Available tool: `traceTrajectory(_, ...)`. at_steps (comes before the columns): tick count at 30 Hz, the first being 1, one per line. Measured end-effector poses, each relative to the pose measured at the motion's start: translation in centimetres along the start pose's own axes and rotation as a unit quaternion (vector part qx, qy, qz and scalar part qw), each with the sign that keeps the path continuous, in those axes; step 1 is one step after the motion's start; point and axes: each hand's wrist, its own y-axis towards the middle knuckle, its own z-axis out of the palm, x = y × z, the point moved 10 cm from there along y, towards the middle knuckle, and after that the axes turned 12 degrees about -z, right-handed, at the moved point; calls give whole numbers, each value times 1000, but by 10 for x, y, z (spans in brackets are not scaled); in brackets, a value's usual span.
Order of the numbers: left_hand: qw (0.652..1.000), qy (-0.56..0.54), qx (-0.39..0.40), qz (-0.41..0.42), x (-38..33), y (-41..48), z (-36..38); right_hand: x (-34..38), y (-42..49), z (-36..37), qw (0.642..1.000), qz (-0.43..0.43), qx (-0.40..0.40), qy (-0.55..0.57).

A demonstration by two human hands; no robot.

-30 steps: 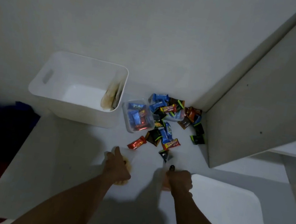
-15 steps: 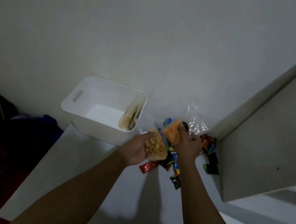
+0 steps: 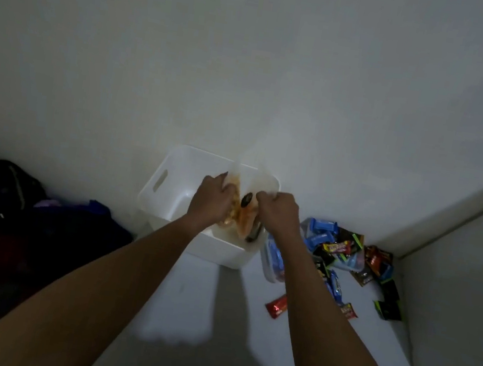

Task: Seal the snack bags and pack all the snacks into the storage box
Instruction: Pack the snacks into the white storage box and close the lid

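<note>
Both my hands are over the white storage box (image 3: 167, 190), which stands on the white table against the wall. My left hand (image 3: 211, 198) grips a clear snack bag (image 3: 234, 181) with pale yellow pieces inside. My right hand (image 3: 278, 212) grips a second clear snack bag (image 3: 245, 219) with orange snacks and a dark piece. The two bags hang side by side inside the box opening, their clear tops sticking up. Another bag leans in the box's right corner, mostly hidden.
Several small wrapped candies (image 3: 339, 250) lie scattered right of the box, with a small clear tub (image 3: 272, 259) of blue ones and a red bar (image 3: 276, 305) nearer me. A grey panel (image 3: 461, 294) stands at right. Dark clothing (image 3: 10, 211) lies left of the table.
My hands lifted the two snack bags from the table's front and carried them left and away, over the storage box. The camera tilted up towards the wall.
</note>
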Motion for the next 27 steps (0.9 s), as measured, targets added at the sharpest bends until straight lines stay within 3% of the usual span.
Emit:
traceTrajectory(4, 987, 120, 83, -68, 36, 32, 17, -18, 9, 59, 984, 39, 118, -127)
traceTrajectory(8, 961, 94, 206, -156, 75, 45, 52, -44, 5, 86, 959, 93, 169, -207)
traceTrajectory(14, 881, 76, 397, -245, 99, 38, 89, -46, 6, 78, 938, 107, 140, -298)
traceTrajectory(18, 879, 143, 392, -229, 103, 45, 95, -46, 12, 74, 922, 98, 135, -350)
traceTrajectory(22, 851, 189, 439, -218, 106, 37, 112, -42, 15, 70, 899, 74, 138, -410)
traceTrajectory(27, 906, 162, 337, -199, 104, 55, 112, -39, 17, 76, 890, 40, 117, -438)
